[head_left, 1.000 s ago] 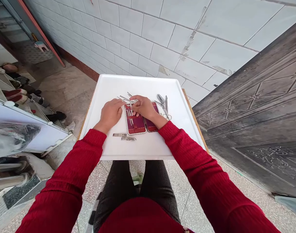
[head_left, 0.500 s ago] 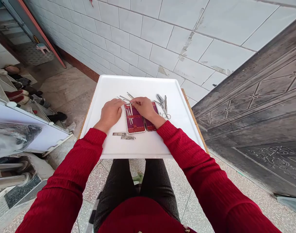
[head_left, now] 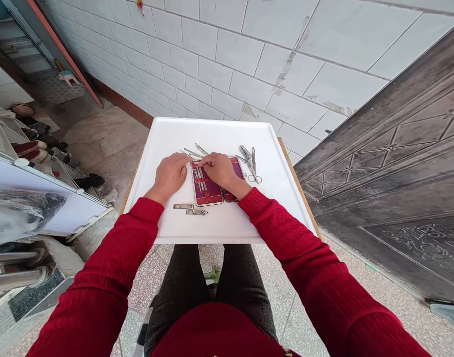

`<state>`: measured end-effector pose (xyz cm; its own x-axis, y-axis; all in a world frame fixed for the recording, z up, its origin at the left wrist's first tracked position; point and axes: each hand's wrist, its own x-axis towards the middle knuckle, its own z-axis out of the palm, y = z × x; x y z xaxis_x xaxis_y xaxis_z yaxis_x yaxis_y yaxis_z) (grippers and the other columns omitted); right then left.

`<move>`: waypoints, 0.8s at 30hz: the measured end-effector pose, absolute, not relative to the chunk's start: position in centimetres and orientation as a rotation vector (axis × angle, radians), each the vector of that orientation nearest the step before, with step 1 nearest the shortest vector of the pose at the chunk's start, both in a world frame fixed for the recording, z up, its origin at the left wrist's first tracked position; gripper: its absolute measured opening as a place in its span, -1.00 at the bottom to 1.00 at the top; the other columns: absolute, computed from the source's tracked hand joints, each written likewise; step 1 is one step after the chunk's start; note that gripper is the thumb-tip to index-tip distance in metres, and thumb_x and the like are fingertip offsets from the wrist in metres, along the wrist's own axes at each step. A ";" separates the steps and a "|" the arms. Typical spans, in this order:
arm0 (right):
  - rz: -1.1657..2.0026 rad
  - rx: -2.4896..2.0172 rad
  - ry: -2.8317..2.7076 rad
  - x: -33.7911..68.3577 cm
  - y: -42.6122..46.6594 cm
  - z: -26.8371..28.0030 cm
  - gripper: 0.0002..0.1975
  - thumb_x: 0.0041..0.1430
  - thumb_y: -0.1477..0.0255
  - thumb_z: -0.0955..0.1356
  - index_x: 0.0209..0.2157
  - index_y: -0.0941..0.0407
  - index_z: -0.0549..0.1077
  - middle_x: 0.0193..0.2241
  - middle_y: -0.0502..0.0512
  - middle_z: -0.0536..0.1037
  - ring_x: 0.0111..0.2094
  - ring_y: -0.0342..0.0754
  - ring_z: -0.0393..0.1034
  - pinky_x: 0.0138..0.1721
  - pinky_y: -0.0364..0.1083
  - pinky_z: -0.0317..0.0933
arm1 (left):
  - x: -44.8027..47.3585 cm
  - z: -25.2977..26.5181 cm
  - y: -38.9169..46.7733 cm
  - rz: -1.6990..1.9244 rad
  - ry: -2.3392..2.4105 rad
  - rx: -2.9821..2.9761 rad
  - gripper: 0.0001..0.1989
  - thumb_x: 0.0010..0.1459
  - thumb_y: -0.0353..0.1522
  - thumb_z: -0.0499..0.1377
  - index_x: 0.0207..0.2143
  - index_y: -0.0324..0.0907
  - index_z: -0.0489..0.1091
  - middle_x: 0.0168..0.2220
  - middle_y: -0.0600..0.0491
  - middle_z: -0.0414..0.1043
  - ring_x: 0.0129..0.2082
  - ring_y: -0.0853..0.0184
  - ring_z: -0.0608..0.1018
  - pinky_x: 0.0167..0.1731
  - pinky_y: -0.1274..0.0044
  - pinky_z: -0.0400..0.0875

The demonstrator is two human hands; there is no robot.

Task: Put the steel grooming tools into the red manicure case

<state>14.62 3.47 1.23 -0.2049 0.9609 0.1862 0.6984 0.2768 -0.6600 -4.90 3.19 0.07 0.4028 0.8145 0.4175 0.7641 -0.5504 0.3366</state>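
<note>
The tray (head_left: 227,230) bears a case (head_left: 212,200) under right hand (head_left: 221,171), beside left hand (head_left: 169,173), grips unclear.

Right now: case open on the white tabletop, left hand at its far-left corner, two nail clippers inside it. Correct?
No: the two nail clippers lie outside the case, by its near-left corner, on the white tabletop, as the head view shows. The rest holds.

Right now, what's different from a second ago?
The right hand has lowered its fingers to the far end of the open case; the slim tool it held raised seems slid toward the person. Whether it's released is hidden. The left hand and nail clippers stayed put.
</note>
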 end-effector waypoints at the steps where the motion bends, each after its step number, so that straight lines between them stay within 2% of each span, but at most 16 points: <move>1: 0.578 -1.493 -1.993 14.6 3.4 1.3 -0.62 0.23 0.68 0.28 -0.26 0.07 0.71 -0.14 0.07 0.71 -0.08 0.02 0.57 0.06 -0.01 0.40 | -4.9 0.1 3.2 0.841 1.438 2.553 -0.56 0.21 -0.54 -0.01 -0.04 -0.10 0.58 -0.03 -0.01 0.63 0.02 0.13 0.60 0.01 0.28 0.50; 7: 0.495 -1.491 -2.052 14.7 3.3 1.4 -0.63 0.22 0.66 0.28 -0.23 0.10 0.70 -0.13 0.12 0.70 -0.09 0.03 0.56 0.05 -0.01 0.39 | -5.1 -0.3 3.4 0.865 1.435 2.549 -0.54 0.21 -0.55 0.01 -0.02 -0.10 0.60 -0.02 -0.03 0.63 0.01 0.12 0.60 0.03 0.25 0.51; 13: 0.435 -1.580 -1.984 15.8 4.4 2.6 -0.81 0.24 0.50 0.37 -0.27 0.09 0.68 -0.22 0.09 0.70 -0.23 0.01 0.53 -0.12 -0.05 0.36 | -5.3 -0.9 3.7 0.880 1.454 2.537 -0.55 0.21 -0.54 0.02 -0.01 -0.10 0.61 0.00 -0.01 0.63 0.03 0.14 0.60 0.06 0.25 0.51; 18: 0.319 -1.773 -2.085 15.9 6.4 4.3 -0.79 0.20 0.55 0.35 -0.34 0.11 0.66 -0.31 0.13 0.70 -0.28 0.04 0.53 -0.22 -0.07 0.32 | -5.4 -0.7 3.4 0.882 1.439 2.523 -0.54 0.22 -0.54 0.01 -0.02 -0.12 0.62 -0.02 -0.03 0.63 0.02 0.13 0.60 0.05 0.24 0.52; 24: 0.177 -1.906 -2.184 14.7 9.3 4.5 -0.79 0.18 0.56 0.36 -0.30 0.13 0.68 -0.24 0.25 0.70 -0.22 0.14 0.55 -0.19 -0.02 0.38 | -5.4 -1.0 3.4 0.913 1.489 2.490 -0.56 0.22 -0.53 0.01 -0.03 -0.10 0.60 0.00 -0.01 0.63 0.02 0.14 0.62 0.03 0.26 0.54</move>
<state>14.69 9.27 4.52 -0.1223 0.9876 0.0983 0.9589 0.1431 -0.2449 -5.38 3.44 -1.03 0.3419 0.8296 0.4415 0.7695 -0.5168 0.3753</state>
